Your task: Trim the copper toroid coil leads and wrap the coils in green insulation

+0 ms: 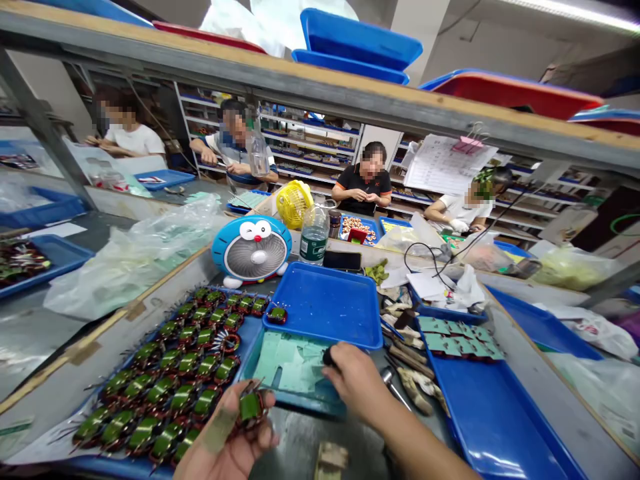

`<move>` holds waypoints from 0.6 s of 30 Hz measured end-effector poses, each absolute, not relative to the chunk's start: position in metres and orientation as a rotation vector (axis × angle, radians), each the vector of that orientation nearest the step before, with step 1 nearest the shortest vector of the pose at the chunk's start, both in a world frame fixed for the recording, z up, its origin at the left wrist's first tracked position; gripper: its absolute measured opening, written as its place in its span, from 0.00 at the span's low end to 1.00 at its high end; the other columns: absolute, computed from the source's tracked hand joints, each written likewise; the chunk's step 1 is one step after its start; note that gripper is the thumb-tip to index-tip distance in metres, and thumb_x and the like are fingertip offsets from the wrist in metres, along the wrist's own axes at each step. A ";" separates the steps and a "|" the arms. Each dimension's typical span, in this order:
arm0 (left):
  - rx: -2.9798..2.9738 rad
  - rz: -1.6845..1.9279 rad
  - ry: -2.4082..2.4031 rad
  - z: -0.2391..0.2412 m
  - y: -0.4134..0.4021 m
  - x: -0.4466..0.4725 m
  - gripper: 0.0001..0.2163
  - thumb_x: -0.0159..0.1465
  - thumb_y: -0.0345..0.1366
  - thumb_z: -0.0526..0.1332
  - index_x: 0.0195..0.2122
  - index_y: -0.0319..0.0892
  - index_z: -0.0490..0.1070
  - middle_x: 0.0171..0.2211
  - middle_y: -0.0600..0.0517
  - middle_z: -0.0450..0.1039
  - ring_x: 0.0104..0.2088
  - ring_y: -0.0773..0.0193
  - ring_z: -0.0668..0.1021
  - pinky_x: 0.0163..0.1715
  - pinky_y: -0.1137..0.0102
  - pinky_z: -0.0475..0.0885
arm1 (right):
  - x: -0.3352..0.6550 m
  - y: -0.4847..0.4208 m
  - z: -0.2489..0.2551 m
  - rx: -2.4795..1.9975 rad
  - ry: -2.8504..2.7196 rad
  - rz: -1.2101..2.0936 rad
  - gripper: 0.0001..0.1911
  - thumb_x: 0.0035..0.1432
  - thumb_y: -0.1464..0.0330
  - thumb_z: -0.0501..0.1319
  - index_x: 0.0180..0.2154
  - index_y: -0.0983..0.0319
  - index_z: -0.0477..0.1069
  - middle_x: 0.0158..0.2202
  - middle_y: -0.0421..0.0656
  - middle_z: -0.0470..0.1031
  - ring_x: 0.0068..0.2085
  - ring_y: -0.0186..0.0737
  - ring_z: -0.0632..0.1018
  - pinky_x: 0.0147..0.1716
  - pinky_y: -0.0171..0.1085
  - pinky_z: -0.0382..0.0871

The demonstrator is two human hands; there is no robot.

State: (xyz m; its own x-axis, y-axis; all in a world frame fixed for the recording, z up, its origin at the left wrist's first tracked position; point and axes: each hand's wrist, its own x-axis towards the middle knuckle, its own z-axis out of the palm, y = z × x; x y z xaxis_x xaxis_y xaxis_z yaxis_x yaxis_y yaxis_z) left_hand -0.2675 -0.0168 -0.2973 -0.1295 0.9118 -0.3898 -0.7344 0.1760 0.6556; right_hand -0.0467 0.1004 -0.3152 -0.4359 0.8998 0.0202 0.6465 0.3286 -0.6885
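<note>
My left hand (230, 437) is closed around a wound coil (251, 407) with green tape around its middle and copper wire showing at its sides. My right hand (355, 380) pinches a small dark rounded piece (329, 357), whose kind I cannot make out, above a tray of flat light-green sheets (285, 357). Left of both hands, a blue tray (256, 330) carries rows of similar green-taped coils (187, 363). One more coil (277, 315) sits at the left corner of another blue tray (327, 303), just beyond the green sheets.
A wooden block (331, 460) lies near the front. Right of my right hand are a hammer-like metal tool (393, 383) and worn gloves (417, 390). A long blue tray (505, 413) bears green-topped pieces (457, 337). Behind stand a cartoon fan (257, 257) and a bottle (314, 240). Several co-workers sit opposite.
</note>
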 end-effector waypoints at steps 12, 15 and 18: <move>0.289 1.293 0.589 -0.264 0.007 -0.190 0.12 0.69 0.44 0.67 0.44 0.41 0.80 0.41 0.44 0.81 0.36 0.59 0.80 0.42 0.65 0.79 | -0.015 0.010 -0.309 -0.863 -1.152 1.582 0.36 0.52 0.56 0.78 0.60 0.56 0.72 0.56 0.48 0.78 0.55 0.50 0.78 0.56 0.46 0.70; 0.243 1.247 0.561 -0.265 0.006 -0.179 0.11 0.69 0.43 0.68 0.45 0.41 0.81 0.41 0.43 0.82 0.36 0.59 0.80 0.41 0.65 0.80 | -0.004 0.009 -0.308 -0.726 -1.098 1.718 0.34 0.56 0.57 0.76 0.62 0.53 0.72 0.58 0.45 0.78 0.57 0.49 0.77 0.60 0.47 0.67; 0.272 1.245 0.558 -0.264 0.005 -0.170 0.12 0.70 0.43 0.67 0.46 0.40 0.81 0.42 0.42 0.82 0.36 0.59 0.81 0.41 0.65 0.80 | -0.003 0.007 -0.304 -0.655 -1.082 1.707 0.30 0.58 0.58 0.75 0.60 0.53 0.74 0.50 0.43 0.81 0.55 0.47 0.78 0.59 0.45 0.68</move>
State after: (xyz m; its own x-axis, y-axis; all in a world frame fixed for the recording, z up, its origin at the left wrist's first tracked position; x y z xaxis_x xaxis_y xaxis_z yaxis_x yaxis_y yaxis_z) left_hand -0.1696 0.0047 -0.2639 0.2104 0.9448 -0.2513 -0.8161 0.3112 0.4870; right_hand -0.0031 0.0071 -0.3042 -0.3806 0.9231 0.0551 -0.4438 -0.1301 -0.8866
